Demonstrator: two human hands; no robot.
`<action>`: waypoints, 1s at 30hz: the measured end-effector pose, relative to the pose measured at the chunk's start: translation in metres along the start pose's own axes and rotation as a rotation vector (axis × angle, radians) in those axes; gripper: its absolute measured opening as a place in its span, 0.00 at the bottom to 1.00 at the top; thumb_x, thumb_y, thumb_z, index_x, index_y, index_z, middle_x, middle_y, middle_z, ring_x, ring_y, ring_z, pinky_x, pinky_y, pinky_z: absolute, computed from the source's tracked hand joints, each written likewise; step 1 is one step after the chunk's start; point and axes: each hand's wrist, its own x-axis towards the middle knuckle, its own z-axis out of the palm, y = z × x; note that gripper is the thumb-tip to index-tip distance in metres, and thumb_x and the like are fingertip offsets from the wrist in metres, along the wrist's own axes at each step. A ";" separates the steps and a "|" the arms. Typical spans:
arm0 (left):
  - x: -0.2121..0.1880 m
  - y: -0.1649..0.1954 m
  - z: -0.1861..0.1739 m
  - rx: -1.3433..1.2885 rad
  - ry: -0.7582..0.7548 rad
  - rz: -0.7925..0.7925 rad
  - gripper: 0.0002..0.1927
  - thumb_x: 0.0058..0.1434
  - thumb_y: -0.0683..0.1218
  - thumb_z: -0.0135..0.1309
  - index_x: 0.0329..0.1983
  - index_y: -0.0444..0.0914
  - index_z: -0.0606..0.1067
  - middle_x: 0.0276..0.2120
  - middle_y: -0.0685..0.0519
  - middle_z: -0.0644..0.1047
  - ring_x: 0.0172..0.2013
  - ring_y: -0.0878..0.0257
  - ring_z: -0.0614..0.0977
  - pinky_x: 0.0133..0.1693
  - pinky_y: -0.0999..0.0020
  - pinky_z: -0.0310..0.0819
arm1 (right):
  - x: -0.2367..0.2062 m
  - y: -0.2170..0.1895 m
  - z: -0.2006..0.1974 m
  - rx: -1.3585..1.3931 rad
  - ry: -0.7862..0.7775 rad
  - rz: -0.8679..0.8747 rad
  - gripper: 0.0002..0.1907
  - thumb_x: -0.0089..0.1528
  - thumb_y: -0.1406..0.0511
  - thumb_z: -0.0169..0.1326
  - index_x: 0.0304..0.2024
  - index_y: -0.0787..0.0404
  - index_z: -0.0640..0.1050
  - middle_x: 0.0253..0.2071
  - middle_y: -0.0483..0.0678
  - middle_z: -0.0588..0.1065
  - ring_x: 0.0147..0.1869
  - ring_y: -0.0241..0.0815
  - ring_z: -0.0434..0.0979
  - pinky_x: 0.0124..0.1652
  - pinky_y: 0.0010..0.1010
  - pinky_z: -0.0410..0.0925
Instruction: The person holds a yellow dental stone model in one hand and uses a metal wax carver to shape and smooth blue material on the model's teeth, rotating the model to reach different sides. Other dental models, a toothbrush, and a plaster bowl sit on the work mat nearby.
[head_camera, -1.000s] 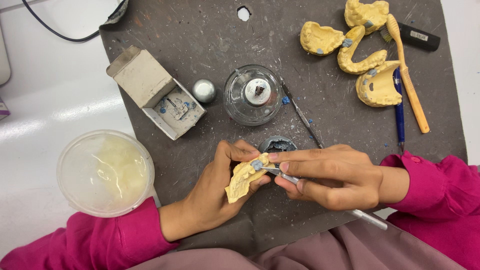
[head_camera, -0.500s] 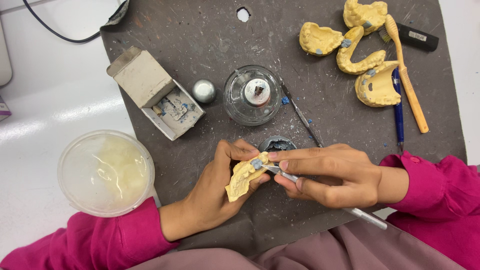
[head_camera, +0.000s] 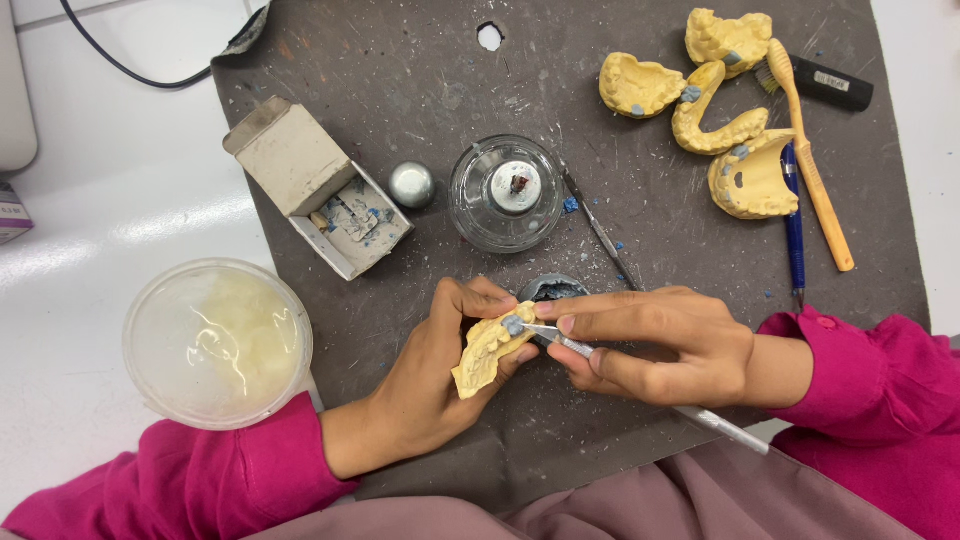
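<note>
near the front edge of the dark mat (head_camera: 400, 60) on the bench, the left hand (head_camera: 440, 375) has its grip closed around a yellow dental cast (head_camera: 485, 352). the right hand (head_camera: 655, 345) pinches a thin metal tool (head_camera: 640, 385), its tip touching a blue wax spot (head_camera: 513, 325) on the cast. a glass burner (head_camera: 506, 193) stands just behind.

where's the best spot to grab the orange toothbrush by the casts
Probably the bare lower handle of the toothbrush, taken from the right. It lies flat, slanted; its head sits against the casts and a blue pen lies along its left side.
</note>
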 end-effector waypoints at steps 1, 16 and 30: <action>0.000 0.001 0.001 0.006 0.007 0.010 0.24 0.66 0.39 0.62 0.55 0.31 0.61 0.48 0.39 0.75 0.50 0.51 0.84 0.47 0.65 0.78 | 0.000 -0.001 0.000 -0.003 -0.001 0.004 0.18 0.59 0.74 0.70 0.39 0.63 0.71 0.47 0.54 0.75 0.53 0.57 0.85 0.43 0.34 0.84; -0.002 0.004 0.001 -0.036 -0.029 0.011 0.23 0.67 0.37 0.61 0.56 0.32 0.60 0.49 0.41 0.75 0.44 0.56 0.85 0.43 0.66 0.79 | -0.003 -0.003 0.000 0.051 0.025 0.016 0.19 0.59 0.75 0.71 0.39 0.62 0.70 0.46 0.54 0.77 0.53 0.59 0.85 0.42 0.33 0.84; -0.002 0.002 0.000 -0.011 -0.024 0.015 0.23 0.66 0.37 0.61 0.56 0.32 0.60 0.50 0.41 0.74 0.43 0.55 0.85 0.43 0.66 0.79 | -0.001 -0.001 -0.001 0.015 -0.010 -0.015 0.19 0.60 0.74 0.71 0.42 0.63 0.71 0.48 0.55 0.76 0.53 0.57 0.85 0.41 0.32 0.83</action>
